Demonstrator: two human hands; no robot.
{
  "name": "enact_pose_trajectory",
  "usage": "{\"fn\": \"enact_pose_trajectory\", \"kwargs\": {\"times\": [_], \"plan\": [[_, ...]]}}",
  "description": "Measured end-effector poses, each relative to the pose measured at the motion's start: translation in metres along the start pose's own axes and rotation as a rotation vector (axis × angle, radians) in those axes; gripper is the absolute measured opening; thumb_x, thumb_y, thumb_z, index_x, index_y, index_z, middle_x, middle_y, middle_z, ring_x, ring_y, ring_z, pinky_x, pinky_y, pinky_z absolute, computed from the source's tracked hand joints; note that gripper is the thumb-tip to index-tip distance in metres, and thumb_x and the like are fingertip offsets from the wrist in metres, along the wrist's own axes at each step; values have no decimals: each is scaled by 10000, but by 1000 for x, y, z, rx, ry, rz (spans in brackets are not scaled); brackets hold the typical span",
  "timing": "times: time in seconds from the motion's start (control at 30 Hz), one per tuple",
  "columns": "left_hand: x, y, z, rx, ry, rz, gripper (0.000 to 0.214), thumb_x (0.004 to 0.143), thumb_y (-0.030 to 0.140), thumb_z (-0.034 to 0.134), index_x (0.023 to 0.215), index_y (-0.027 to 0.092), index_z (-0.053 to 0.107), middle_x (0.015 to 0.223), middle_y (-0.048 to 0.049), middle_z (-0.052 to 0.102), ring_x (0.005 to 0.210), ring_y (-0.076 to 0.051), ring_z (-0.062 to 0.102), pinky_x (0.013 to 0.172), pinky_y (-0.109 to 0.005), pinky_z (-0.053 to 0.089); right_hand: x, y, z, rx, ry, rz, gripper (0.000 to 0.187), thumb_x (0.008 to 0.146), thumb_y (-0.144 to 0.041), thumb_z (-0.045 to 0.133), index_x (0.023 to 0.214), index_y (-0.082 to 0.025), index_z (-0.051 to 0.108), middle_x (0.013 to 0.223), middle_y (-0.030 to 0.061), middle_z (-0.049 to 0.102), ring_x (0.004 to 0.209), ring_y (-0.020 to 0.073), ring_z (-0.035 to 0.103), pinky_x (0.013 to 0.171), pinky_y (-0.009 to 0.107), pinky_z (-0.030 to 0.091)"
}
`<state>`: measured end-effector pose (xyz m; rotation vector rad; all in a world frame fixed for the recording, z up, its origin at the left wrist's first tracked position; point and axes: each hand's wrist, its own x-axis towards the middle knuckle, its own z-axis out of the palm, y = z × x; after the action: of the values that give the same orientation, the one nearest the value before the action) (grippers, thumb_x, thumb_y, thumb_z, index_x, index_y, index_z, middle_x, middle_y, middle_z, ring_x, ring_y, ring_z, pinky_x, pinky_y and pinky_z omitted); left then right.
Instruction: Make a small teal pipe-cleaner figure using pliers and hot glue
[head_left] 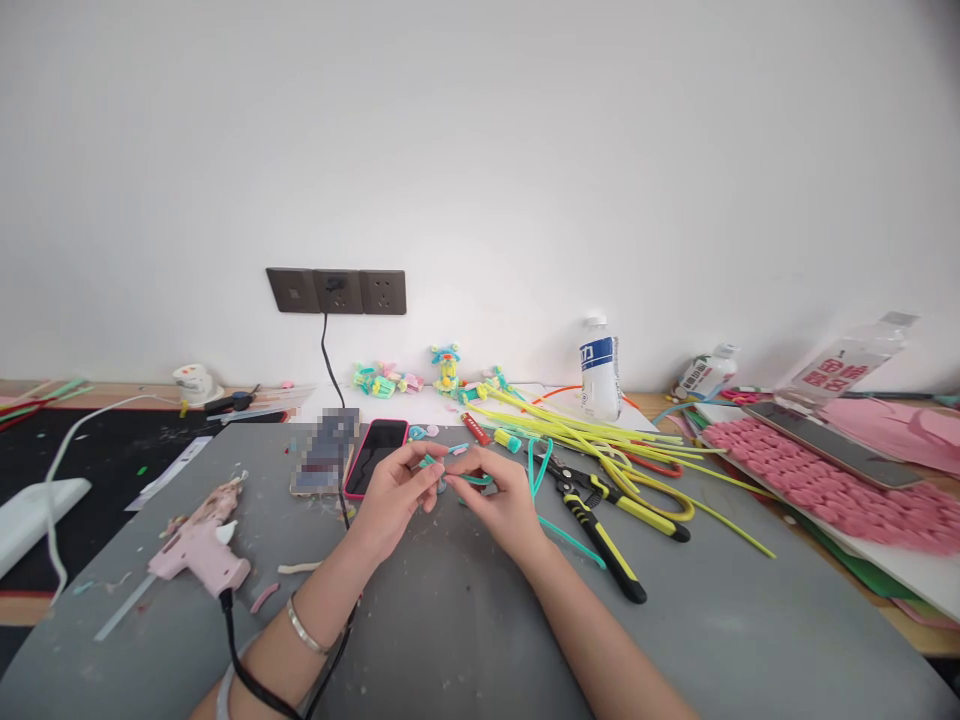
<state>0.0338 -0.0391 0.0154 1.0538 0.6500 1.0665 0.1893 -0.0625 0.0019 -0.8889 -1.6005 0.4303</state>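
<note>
Two hands meet over the grey mat (465, 620) in the head view, and one short teal strip (466, 477) spans between them. The left hand (390, 500) pinches the strip's left end, thumb and forefinger closed on it; the right hand (504, 500) pinches the right end the same way. The strip's long axis runs left to right, almost level, with the middle sagging a little. Neither hand is nearer: each has its own end.

Just right of the right hand lie two pliers (600, 520) with black and yellow handles, handles pointing near and right, and a loose teal cord (541, 470). Beyond them a bundle of yellow sticks (600, 432) fans to the right, too many to count. One pink glue gun (201, 548) rests near left. One phone (375, 455) with a pink case lies just beyond the left hand. Three bottles (599, 368) stand or lie along the far wall.
</note>
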Motion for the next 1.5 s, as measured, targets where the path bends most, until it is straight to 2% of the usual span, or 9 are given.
{"fn": "enact_pose_trajectory", "kwargs": {"times": [0.2,0.4,0.53,0.67,0.8,1.0,1.2,1.33,1.5], "plan": [[0,-2,-3,48,-2,80,259,661,330,876,830,171,762,649,-5,645,599,-115,592,529,-205,521,4,-3,-2,304,78,270,265,777,-439,750,702,-202,659,653,10,621,528,137,532,412,249,438],[1,-4,-4,26,30,100,267,720,400,825,836,163,787,693,-32,680,645,-134,626,527,-208,548,6,-6,-3,523,-9,391,313,754,-434,781,693,-199,582,552,-44,571,429,95,502,415,238,489],[1,-1,-3,21,90,128,281,719,393,827,881,165,790,720,-30,688,635,-123,618,519,-197,546,5,-5,-3,565,-66,395,301,745,-391,802,672,-191,588,520,-39,610,409,99,535,417,231,490],[3,-2,-5,63,120,148,253,713,391,829,817,166,778,691,-18,683,609,-124,618,491,-193,534,3,0,-2,630,-83,402,282,735,-396,810,703,-192,618,539,-15,668,407,125,580,439,256,510],[4,-6,-9,154,26,110,241,717,377,827,800,157,774,684,-35,712,615,-147,650,513,-218,545,3,4,-2,661,-38,415,278,720,-408,821,780,-202,645,619,-4,685,480,137,610,486,266,515],[1,-5,-5,234,-119,-20,257,739,357,814,869,138,779,736,-62,732,628,-156,668,533,-231,543,6,2,-6,578,-39,396,280,776,-412,781,725,-194,613,570,-42,553,473,91,481,452,215,364],[0,-2,0,75,-73,-65,294,695,400,843,799,143,746,786,-38,656,713,-155,636,471,-199,513,5,0,-8,602,-127,379,281,844,-437,710,768,-197,585,634,-36,517,547,107,477,521,237,361],[1,-2,0,-97,37,-68,310,651,373,883,783,150,713,765,-12,644,617,-92,567,429,-158,447,5,-3,-10,580,-224,310,255,875,-430,677,792,-200,605,717,-17,493,625,125,445,576,255,376],[0,0,1,-254,76,-78,336,590,329,924,742,150,684,742,13,650,512,-38,499,406,-140,381,6,-4,-10,614,-282,282,242,877,-424,678,804,-203,610,815,13,507,725,153,471,643,278,424]]}}
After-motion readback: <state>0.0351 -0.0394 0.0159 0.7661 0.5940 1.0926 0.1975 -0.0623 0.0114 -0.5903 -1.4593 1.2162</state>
